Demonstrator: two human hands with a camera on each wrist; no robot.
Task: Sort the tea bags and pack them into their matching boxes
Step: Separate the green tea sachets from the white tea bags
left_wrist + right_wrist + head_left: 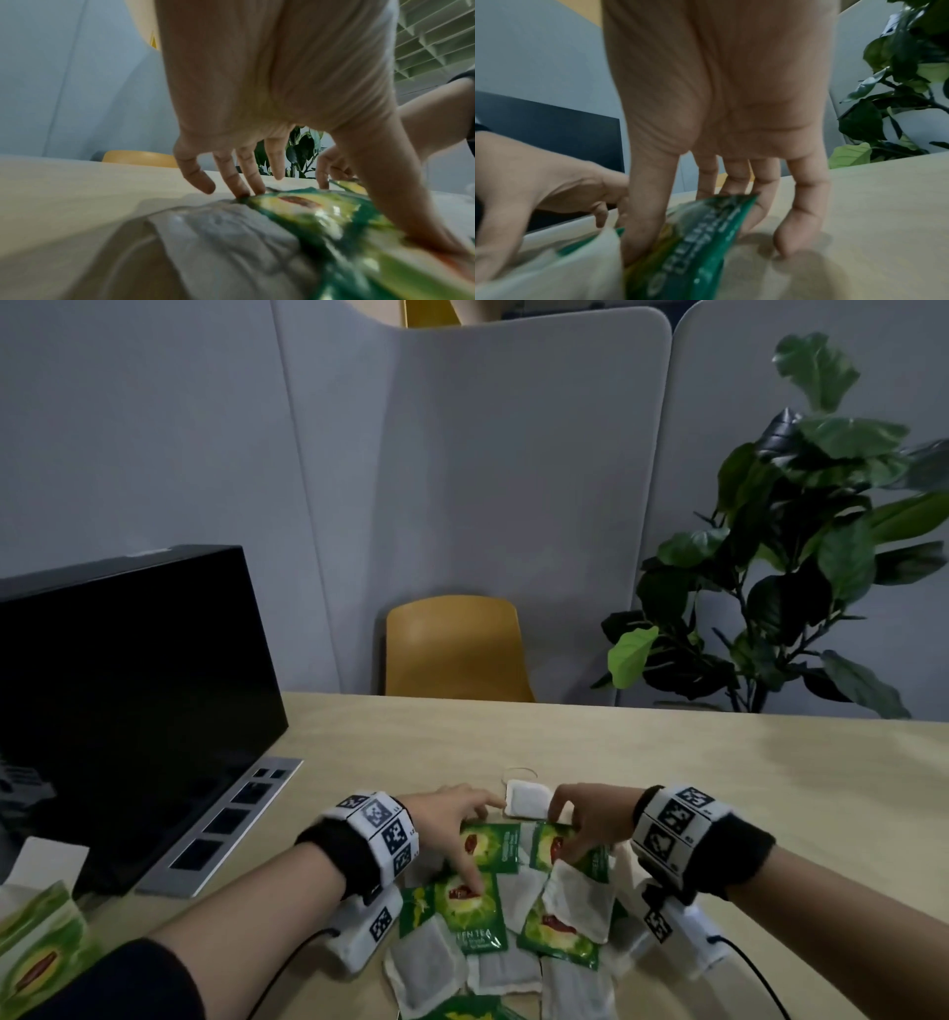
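1. A pile of tea bags lies on the light wooden table (667,762) directly in front of the person: green foil sachets mixed with plain white paper tea bags, overlapping one another.
2. The left hand (452,819) is spread flat over the pile, fingers straight and apart. Its thumb presses on a green tea sachet (470,911) printed "GREEN TEA", while the fingertips (244,190) touch the far edge of another green sachet (488,845); it grips nothing.
3. The right hand (590,819) pinches a green foil sachet (693,243) between thumb and fingers; in the right wrist view the sachet's far corner tilts up off the table. The little finger (800,223) rests on the bare tabletop beside it.
4. A single white tea bag (526,799) with a looped string lies just beyond both hands, between their fingertips.
5. An open green tea box (41,952) stands at the near left edge of the table, well apart from the pile.
6. A black monitor (128,685) stands on the left, with a grey socket strip (226,824) in front of it.
7. Beyond the table are a yellow chair (452,649), grey partition panels (462,454) and a large leafy plant (801,557).
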